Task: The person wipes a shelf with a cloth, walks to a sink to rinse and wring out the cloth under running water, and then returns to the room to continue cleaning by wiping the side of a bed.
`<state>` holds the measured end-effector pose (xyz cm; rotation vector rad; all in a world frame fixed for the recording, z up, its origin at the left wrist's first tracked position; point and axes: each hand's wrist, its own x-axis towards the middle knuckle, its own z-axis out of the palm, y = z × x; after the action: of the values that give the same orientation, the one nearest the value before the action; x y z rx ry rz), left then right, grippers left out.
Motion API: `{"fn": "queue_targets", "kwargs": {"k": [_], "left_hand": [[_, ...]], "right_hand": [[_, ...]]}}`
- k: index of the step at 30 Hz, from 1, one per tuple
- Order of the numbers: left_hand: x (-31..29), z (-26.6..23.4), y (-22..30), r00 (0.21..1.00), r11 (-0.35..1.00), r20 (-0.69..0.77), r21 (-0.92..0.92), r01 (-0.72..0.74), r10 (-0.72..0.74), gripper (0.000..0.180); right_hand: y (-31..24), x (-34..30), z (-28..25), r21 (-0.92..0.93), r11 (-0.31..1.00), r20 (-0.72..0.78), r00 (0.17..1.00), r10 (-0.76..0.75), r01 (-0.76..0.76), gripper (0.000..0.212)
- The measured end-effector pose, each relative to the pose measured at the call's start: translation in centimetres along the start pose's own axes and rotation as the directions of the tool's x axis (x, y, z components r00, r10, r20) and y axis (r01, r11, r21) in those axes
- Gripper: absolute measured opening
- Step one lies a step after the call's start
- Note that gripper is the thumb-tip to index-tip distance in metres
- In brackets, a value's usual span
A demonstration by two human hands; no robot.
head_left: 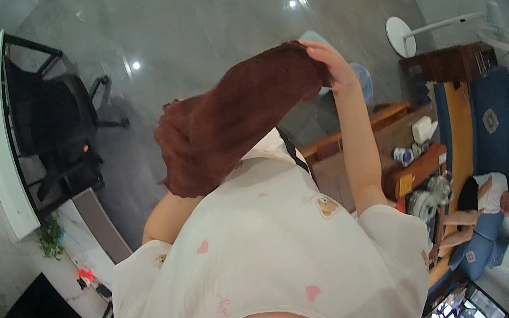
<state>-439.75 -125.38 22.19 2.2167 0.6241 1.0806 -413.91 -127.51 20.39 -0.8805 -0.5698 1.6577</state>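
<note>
A dark brown, soft piece of cloth (233,115) stretches in front of my body, bunched at its left end and drawn out smooth toward the right. My right hand (335,66) grips its upper right end, with the fingers wrapped over the edge. On the other side, my left forearm runs up under the bunched end, and the cloth hides that hand and its fingers. Whether the cloth is a towel or a garment cannot be made out.
A black office chair (52,113) stands by a white desk (7,155) at left. Behind my right hand are a pale blue object and a clear bin (363,80). At right are a wooden table (365,170), a white fan (400,36) and a person (489,196) on a blue sofa (490,124).
</note>
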Motion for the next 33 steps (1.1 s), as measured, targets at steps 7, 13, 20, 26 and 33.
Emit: {"fn": "queue_targets", "kwargs": {"k": [7,13,20,26,33], "left_hand": [[11.6,2.0,-6.8,0.98,0.99,0.153,-0.038,0.137,-0.13,0.008],[19.4,4.3,-11.2,0.968,0.981,0.169,-0.035,0.192,-0.183,0.005],[28.4,9.1,-15.9,0.955,0.991,0.265,0.028,0.132,-0.135,0.006],[40.3,13.7,-18.8,0.883,0.973,0.467,0.219,-0.069,-0.043,0.009],[49.5,23.5,-22.4,0.874,0.711,0.475,-0.579,0.399,-0.103,0.011]], "right_hand": [[-6.2,8.1,-3.9,0.151,0.97,0.327,0.916,-0.23,0.19,0.041],[-10.2,13.1,-5.2,0.285,0.93,-0.083,0.972,-0.218,0.233,0.043],[-11.6,17.2,-20.5,0.026,0.988,-0.623,0.775,-0.103,0.153,0.026],[-6.3,14.1,-36.0,-0.299,0.862,-0.882,0.463,-0.086,-0.409,0.02],[5.5,5.7,-32.8,0.356,0.934,-0.924,0.147,0.352,0.004,0.017]]}}
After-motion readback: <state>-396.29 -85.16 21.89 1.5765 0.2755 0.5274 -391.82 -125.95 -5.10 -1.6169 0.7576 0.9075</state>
